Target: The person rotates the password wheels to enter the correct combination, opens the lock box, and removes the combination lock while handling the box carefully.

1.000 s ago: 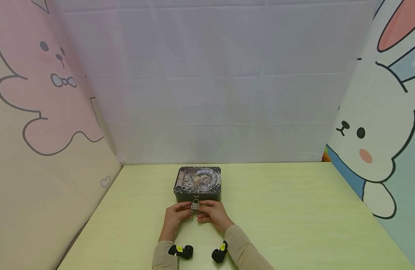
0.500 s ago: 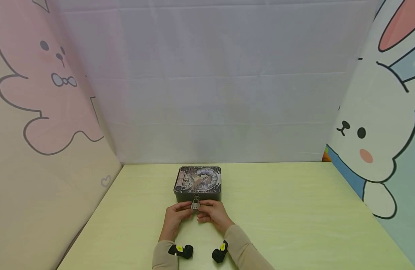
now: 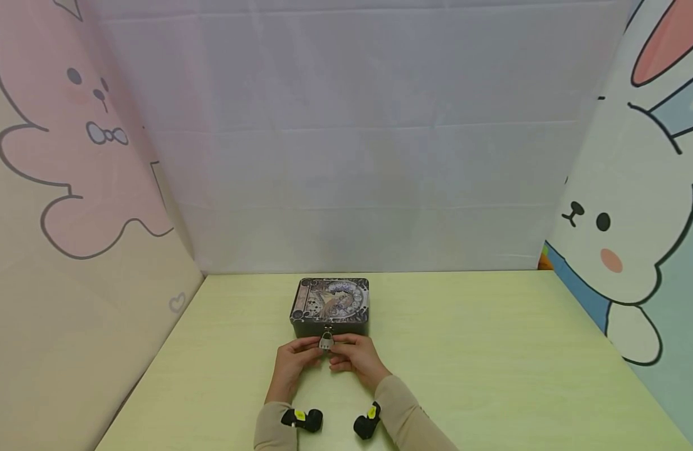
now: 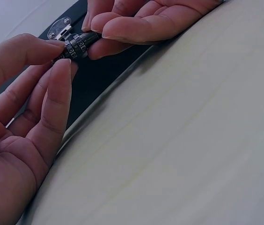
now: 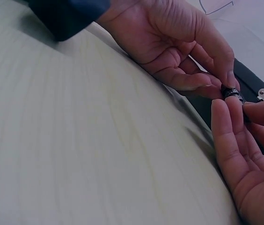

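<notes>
A dark tin box (image 3: 329, 307) with an ornate printed lid sits on the table, its lid down. From the clasp (image 4: 60, 29) on its front hangs a small silver combination padlock (image 3: 326, 342). My left hand (image 3: 292, 362) pinches the padlock's left end between thumb and fingers. At the other end, my right hand (image 3: 359, 359) holds it with fingertips and thumb. Number dials (image 4: 78, 46) show between the hands in the left wrist view. In the right wrist view the fingers cover much of the padlock (image 5: 230, 92).
The pale yellow-green table (image 3: 493, 363) spreads around the box. A white cloth backdrop (image 3: 352, 156) rises behind, with cartoon-printed panels on both sides. Black wrist cameras (image 3: 308, 420) sit on both sleeves.
</notes>
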A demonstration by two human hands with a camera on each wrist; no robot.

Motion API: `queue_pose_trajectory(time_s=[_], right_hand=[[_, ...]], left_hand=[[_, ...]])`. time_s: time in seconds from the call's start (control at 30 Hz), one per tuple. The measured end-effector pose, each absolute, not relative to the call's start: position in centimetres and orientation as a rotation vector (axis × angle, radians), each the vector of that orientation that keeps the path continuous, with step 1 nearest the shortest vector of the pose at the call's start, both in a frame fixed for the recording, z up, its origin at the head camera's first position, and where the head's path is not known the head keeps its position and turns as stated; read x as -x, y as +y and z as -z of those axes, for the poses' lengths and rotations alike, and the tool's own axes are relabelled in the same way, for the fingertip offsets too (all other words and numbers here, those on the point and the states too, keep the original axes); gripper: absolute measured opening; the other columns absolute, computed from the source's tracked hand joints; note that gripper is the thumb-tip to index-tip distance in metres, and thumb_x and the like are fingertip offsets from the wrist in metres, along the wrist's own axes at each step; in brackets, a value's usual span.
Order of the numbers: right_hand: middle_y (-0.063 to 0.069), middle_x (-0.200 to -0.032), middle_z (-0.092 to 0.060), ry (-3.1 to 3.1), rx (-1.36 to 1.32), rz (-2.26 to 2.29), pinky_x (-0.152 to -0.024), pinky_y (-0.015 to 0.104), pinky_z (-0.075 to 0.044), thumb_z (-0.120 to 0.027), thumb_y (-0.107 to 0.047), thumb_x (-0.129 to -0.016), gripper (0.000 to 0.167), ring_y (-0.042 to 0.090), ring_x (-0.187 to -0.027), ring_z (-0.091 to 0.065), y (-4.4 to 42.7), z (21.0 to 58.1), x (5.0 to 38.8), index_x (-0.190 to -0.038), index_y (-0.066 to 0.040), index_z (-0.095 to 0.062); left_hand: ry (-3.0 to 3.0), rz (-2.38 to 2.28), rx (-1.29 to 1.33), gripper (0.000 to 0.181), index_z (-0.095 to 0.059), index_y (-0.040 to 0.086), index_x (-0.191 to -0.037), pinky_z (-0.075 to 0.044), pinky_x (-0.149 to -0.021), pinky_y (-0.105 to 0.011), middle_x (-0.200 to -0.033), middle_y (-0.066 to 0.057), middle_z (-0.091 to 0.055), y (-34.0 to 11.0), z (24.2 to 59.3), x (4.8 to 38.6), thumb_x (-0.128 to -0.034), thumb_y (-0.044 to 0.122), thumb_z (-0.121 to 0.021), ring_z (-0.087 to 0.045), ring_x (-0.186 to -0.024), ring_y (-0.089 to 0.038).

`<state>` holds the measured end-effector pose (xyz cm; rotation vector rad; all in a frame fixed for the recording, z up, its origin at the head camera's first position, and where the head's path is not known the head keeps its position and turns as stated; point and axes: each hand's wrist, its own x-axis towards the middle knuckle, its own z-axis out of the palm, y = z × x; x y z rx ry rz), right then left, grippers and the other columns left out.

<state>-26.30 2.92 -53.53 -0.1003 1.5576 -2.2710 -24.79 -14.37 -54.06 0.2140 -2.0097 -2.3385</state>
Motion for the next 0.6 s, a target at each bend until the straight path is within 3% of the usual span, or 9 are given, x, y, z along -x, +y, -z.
queue_pose_trajectory(time_s=[0.6], right_hand=[[0.006,-0.079,-0.067,1.56,0.1,2.276,-0.061,0.032,-0.061,-0.064,0.003,-0.091,0.036,0.013,-0.061,-0.066,2.83,53.92,26.56,-0.124,0.015,-0.058]], left_hand=[[-2.004,2.369,-0.205,0.029,-0.065,-0.019,-0.112,-0.059,-0.063,-0.026,-0.095,-0.013,-0.072,-14.42,53.82,24.58,-0.0843,-0.011,-0.069,-0.066,-0.069,-0.014]])
